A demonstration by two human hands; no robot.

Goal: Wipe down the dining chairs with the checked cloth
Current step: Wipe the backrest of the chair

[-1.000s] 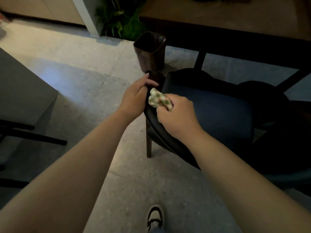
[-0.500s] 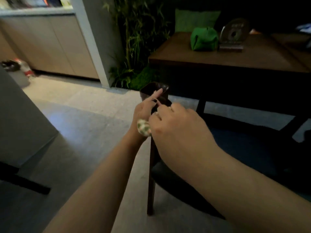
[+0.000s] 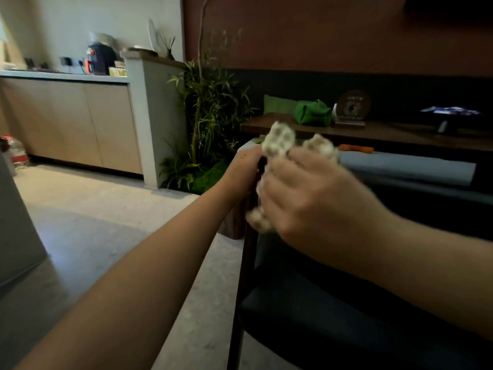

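Nearest, dark seat [image 3: 333, 324] of the chair, padded, matte, likely grippy under a wipe. Upright post [image 3: 246, 263] of the chair frame rising at the seat's left edge: stiff, slim, hard wood by the look, easy to wrap and stroke along its length.

Higher up, right hand [image 3: 312, 198] clenched on the cloth [image 3: 280, 140], bunched and blurred, one end poking above the fingers [image 3: 301, 161], another hanging below the palm at the post. Soft, light, limp; no risk of damage, but apt to slip loose or wad into a ball. Better held spread flat under the palm than crumpled, with loose ends tucked in so more fabric meets the wood.

Left hand [image 3: 242, 166] just beside it, wrapped on the top of the post, steadying the chair; fingers mostly hidden behind the post, so exact closure hard to confirm, though seemingly gripping. Chair probably light enough to shift or tip under a hard rub, hence the brace.

Beyond, worktop [image 3: 400, 132] with a green bag [image 3: 312, 113]; plant [image 3: 208, 116] to the left.
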